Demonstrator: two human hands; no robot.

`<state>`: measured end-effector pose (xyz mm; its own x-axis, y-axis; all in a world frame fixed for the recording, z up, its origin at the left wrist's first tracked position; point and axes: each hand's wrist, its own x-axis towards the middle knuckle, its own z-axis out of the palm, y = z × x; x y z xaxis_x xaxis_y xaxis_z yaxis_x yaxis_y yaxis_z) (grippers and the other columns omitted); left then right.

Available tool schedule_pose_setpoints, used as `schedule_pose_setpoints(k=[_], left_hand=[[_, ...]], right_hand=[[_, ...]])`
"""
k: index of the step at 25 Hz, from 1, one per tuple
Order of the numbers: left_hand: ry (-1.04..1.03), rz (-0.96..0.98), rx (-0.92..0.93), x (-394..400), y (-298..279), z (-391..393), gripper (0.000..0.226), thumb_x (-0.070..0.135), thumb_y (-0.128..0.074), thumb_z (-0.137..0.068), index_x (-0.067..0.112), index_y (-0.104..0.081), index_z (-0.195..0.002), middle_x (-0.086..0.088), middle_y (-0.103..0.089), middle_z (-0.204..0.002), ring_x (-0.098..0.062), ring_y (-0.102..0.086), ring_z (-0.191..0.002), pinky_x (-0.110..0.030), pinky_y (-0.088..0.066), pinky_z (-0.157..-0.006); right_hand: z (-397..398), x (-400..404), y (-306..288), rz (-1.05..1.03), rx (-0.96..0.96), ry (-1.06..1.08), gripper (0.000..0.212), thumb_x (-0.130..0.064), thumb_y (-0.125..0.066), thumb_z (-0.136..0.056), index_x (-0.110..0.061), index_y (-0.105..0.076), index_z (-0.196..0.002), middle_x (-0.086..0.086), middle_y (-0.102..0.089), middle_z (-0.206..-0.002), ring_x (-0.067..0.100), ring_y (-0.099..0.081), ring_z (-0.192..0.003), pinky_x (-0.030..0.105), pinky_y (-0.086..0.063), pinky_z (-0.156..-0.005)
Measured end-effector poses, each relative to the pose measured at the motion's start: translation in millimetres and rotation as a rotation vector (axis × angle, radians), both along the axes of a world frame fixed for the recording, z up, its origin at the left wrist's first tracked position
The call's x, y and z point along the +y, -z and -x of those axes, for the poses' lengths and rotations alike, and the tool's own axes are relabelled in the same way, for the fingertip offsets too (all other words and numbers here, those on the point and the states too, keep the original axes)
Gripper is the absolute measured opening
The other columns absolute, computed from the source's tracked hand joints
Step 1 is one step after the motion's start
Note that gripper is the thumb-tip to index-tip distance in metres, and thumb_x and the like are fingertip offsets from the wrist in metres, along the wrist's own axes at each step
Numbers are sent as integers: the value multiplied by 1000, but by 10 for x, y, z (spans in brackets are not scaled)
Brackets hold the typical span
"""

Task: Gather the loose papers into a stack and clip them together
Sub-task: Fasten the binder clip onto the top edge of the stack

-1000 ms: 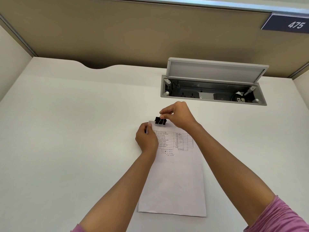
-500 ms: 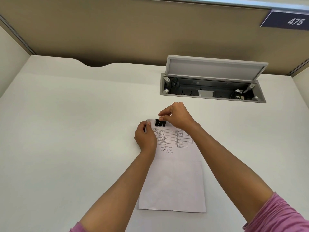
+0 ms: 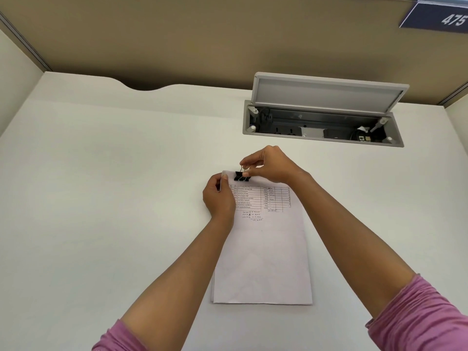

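A stack of white papers lies on the white desk, its top sheet printed with a table and handwritten sums. A black binder clip sits over the stack's far edge, near the left corner. My right hand pinches the clip's wire handle between thumb and fingers. My left hand grips the stack's far left corner, thumb on top, lifting that corner slightly off the desk.
An open grey cable box with its lid raised is sunk into the desk beyond the papers; sockets and plugs show inside. A beige partition closes the desk's far side, with a sign reading 475 at upper right.
The clip has gone from just beyond the paper's far edge onto that edge. My right hand's fingers have shifted to the wire handle. The left hand has stayed on the corner.
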<state>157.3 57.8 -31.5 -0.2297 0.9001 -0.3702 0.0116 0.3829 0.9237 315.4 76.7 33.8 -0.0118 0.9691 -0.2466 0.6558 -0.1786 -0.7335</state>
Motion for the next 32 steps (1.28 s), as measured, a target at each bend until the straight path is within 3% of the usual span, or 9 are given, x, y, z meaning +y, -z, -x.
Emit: schedule_pose_setpoints(k=[6,9,12,17,19,21,24,28,32], left_hand=[[54,5,-48,-7,-38,56,17,23,-57,-101,16,-70,-94,5,-69,-87,-12,-61,-81,-29,-51,-78],[116,-3,-102,-10,-78,87,17,22,-55,-102,19,-69,-91,4,-67,-86,-11,-59,-80,-28,-49,-77],[149,-13,-166,25,-148,140,19,19,-55,-102,22,-67,-88,5,-66,-86,-9,-58,-80,-24,-48,-76],[150,-30,-241,106,-243,284,16,17,-56,-102,20,-67,-91,7,-65,-87,-6,-59,-79,-17,-50,-73],[132,-4,-295,152,-293,342,16,18,-58,-101,23,-68,-90,5,-66,-88,-11,-60,-82,-25,-51,-78],[112,27,-345,202,-346,409,17,19,-60,-101,26,-68,-87,3,-66,-91,-15,-59,-85,-33,-51,-82],[92,84,-400,266,-415,545,14,20,-61,-100,25,-67,-89,0,-66,-97,-18,-60,-89,-37,-52,-86],[98,169,-497,291,-472,734,9,22,-59,-101,23,-65,-94,-6,-67,-102,-26,-61,-95,-50,-52,-96],[147,182,-447,256,-548,888,14,25,-52,-105,16,-62,-101,-4,-70,-97,-21,-67,-86,-35,-57,-74]], right_hand=[[-54,-98,21,-6,36,34,49,-45,-80,-77,-28,-70,-121,-13,-73,-110,4,-64,-103,20,-46,-85],[-200,-272,24,-117,100,315,62,-57,-71,-80,-27,-60,-133,-12,-67,-118,3,-58,-109,16,-41,-85],[-361,-528,109,-126,132,574,62,-59,-63,-87,-20,-56,-135,-4,-62,-126,11,-54,-114,25,-41,-91],[-362,-1013,344,49,287,667,64,-64,-60,-85,-22,-54,-133,-2,-62,-124,16,-61,-110,35,-49,-97],[-282,-1149,395,106,332,610,66,-66,-64,-81,-10,-62,-115,0,-69,-107,12,-64,-92,34,-50,-84],[-168,-1281,418,137,384,569,61,-60,-69,-82,-1,-66,-97,8,-74,-98,12,-63,-78,32,-47,-74],[3,-1483,379,125,531,517,22,-33,-69,-90,-20,-72,-108,-4,-75,-110,15,-72,-98,35,-56,-87],[151,-1648,379,120,612,506,31,-23,-71,-89,-25,-67,-120,-6,-73,-116,15,-70,-106,39,-56,-93],[305,-1646,326,28,561,490,35,-19,-73,-89,-23,-65,-123,-7,-73,-116,13,-70,-106,32,-57,-90]])
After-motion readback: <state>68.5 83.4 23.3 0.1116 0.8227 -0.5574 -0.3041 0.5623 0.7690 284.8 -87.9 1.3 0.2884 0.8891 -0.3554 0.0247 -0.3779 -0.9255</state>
